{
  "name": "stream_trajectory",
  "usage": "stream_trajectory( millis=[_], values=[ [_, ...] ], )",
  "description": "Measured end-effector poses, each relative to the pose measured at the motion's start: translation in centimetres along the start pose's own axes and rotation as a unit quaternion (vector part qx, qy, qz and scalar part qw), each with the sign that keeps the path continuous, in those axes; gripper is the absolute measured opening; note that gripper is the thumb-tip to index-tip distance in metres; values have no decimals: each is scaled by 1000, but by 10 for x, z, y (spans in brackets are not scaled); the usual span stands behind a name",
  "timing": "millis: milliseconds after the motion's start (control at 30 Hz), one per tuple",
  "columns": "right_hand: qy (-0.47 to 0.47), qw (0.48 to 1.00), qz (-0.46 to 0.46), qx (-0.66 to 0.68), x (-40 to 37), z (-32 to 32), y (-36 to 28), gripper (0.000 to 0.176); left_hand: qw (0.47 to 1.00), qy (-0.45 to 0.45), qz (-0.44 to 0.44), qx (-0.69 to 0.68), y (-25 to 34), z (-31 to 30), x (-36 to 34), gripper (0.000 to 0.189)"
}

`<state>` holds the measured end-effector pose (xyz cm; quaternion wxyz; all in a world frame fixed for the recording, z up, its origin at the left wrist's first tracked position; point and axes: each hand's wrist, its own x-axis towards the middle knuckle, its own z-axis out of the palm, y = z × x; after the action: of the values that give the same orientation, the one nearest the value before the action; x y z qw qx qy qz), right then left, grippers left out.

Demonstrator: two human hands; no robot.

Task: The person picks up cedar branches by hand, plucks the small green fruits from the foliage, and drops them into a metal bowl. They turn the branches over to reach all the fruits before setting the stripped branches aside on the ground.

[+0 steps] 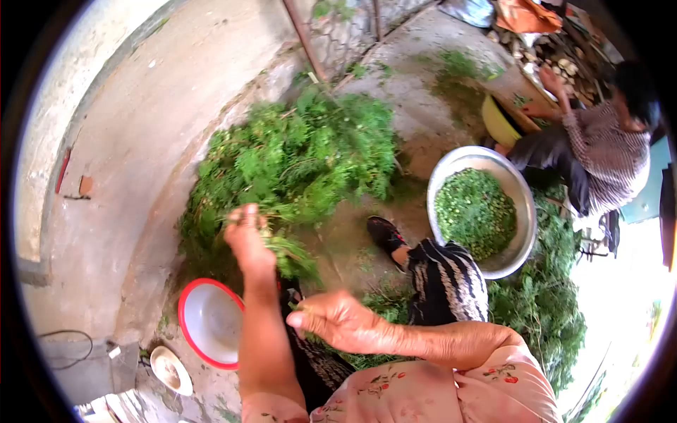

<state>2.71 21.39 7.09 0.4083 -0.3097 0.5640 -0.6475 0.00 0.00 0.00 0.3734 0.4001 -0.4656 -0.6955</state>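
Note:
My left hand (250, 240) reaches forward over the near edge of a big heap of feathery green branches (303, 151). Its fingers are closed round a leafy green sprig (290, 254), whose leaves hang to the right of the hand. Closer to my body, my right hand (342, 321) is curled in a pinch, with a bit of green at the fingertips too small to name. A wide metal basin (525, 218) to the right holds many small green pods or berries (476, 211) mixed with leaf bits.
A white basin with a red rim (211, 324) stands left of my left forearm, near a small white bowl (171, 370). More cut branches (543, 303) lie at the right. Another person (599, 148) sits at the upper right beside a yellow basin (501, 125). A pole (305, 39) rises behind the heap.

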Motion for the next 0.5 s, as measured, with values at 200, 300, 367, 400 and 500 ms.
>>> stream_trajectory(
  millis=[200, 300, 367, 400, 500],
  values=[
    [282, 958, -52, 4, -67, -65, -30, 32, 999, -20, -39, -1, 14, -1, -51, 7],
    [436, 898, -6, -59, -107, -127, -58, 34, 988, -93, -107, -66, 7, -11, -68, 12],
    [483, 871, -20, -92, -136, -178, -48, 31, 972, -138, -153, -118, 2, -19, -90, 15],
    [500, 864, -52, -19, -147, -213, -23, 35, 966, -131, -179, -135, 3, -20, -104, 17],
    [572, 814, -8, 103, -187, -285, 27, 63, 952, -157, -205, -167, -5, -35, -134, 19]
  ],
)
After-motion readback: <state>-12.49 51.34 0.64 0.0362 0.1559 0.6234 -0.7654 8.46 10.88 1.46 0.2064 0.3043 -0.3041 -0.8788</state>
